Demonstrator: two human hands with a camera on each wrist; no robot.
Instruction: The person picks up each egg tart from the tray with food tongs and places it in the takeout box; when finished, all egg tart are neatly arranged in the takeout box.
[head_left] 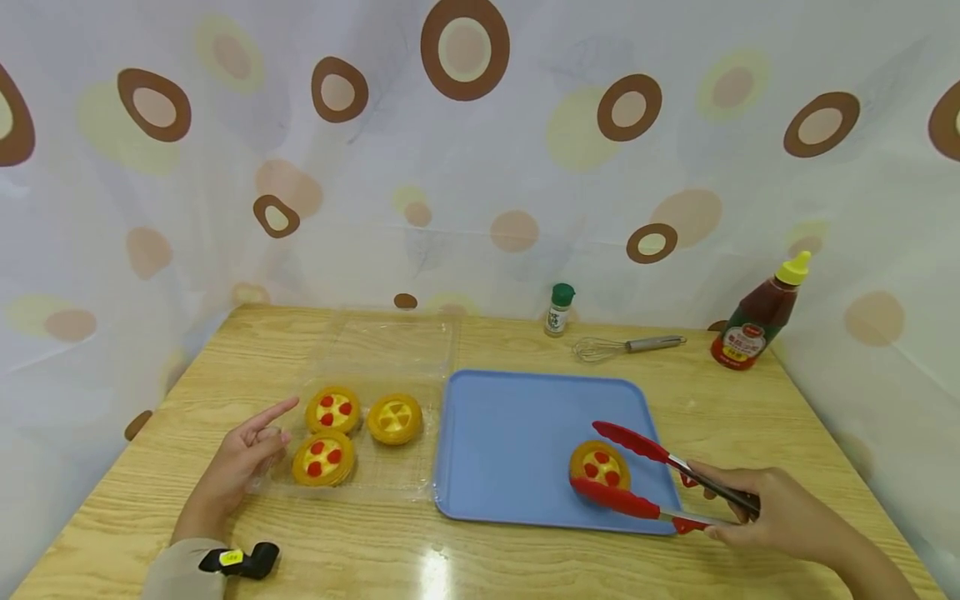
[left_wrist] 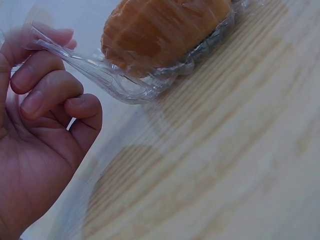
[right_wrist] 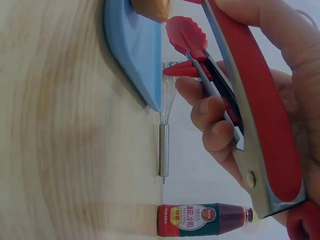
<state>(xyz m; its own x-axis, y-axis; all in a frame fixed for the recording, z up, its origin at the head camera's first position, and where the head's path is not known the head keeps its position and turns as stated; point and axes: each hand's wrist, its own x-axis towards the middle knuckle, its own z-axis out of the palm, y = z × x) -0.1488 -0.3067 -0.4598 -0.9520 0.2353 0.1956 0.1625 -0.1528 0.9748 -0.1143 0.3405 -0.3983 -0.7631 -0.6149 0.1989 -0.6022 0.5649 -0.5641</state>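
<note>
Right hand (head_left: 783, 512): fingers curled and clamped on a pair of long metal tongs with scalloped red heads (head_left: 618, 498).
Tongs: their two heads stand apart, one lying across the near edge of the tart, the other off its far right side; whether they touch it cannot be told.
Tart: round, golden and crimped, with pale yellow filling and red pieces on top (head_left: 602, 464); it rests near the front right corner of a blue rectangular tray with a raised rim (head_left: 517, 450).
Left hand (head_left: 236, 465): index finger stretched out, the others bent; they pinch the left edge of a clear, thin plastic container (head_left: 390, 483).
Container: just beside the tray, on its left, with a clear lid (head_left: 393, 337) laid back on the far side.
Inside it: two golden tarts with red pieces (head_left: 324, 461) close together by the left hand, and a golden tart with yellow wedges (head_left: 395, 419) to their right.
Back of the pale wooden table (head_left: 360, 550): a small green-capped shaker (head_left: 558, 312), a wire whisk with a metal handle (head_left: 641, 343) lying flat, and a dark red sauce bottle with a yellow nozzle (head_left: 756, 321) standing at right.
Left sleeve: beige (head_left: 182, 573), with a black strap (head_left: 251, 561) at the cuff.
</note>
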